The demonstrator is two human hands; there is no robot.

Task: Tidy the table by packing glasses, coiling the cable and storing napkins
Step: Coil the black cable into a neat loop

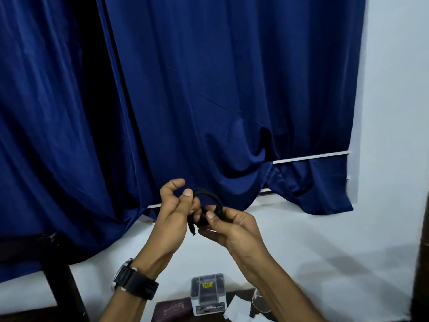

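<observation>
A black cable (210, 196) is wound into a small coil, held up in the air in front of a blue curtain. My left hand (173, 211) pinches the coil's left side, and a plug end hangs down below it. My right hand (232, 225) grips the coil's lower right side between thumb and fingers. White napkins (236, 306) lie on the table at the bottom edge. A clear drinking glass (261, 304) stands just to their right.
A clear plastic box (207, 292) with a yellow sticker stands on the table below my hands, and a dark red case (173, 311) lies to its left. A dark wooden chair (53, 263) stands at the left. White wall lies behind.
</observation>
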